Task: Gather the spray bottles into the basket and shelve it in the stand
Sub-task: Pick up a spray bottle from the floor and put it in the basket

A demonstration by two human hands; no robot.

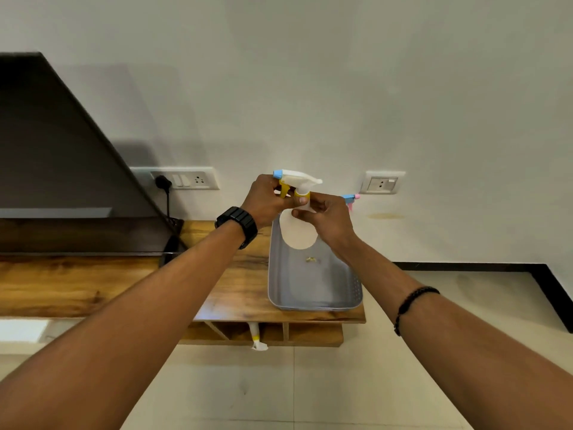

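— White plastic, mostly: spray bottle [298,225] held upright over the far end of the grey basket [313,293], base low inside it. Hard to tell whether touching the basket floor.

— Blue nozzle, yellow trigger and collar on top. Neck half covered by fingers.

— Second spray head [351,200], blue and pink, peeking out behind the right hand [325,218]; body hidden completely.

— Third bottle [256,336] lying in a compartment of the wooden stand [235,293], under the top board; only neck and trigger end showing, sticking out past the shelf edge.

— Small yellowish scrap on the basket floor, too small to identify.

— Dark screen [62,150] at left, cut off by the frame edge.

— Now the hands. Left hand [266,200], black watch [237,226] on the wrist, closed around the trigger head from the left, fingers wrapped at the yellow trigger.

— Right hand curled on the bottle's neck and shoulder, thumb and fingertips pinching just under the collar. Beaded bracelet [414,305] on that forearm.

— Both arms stretched forward, meeting above the basket at the stand's right end.
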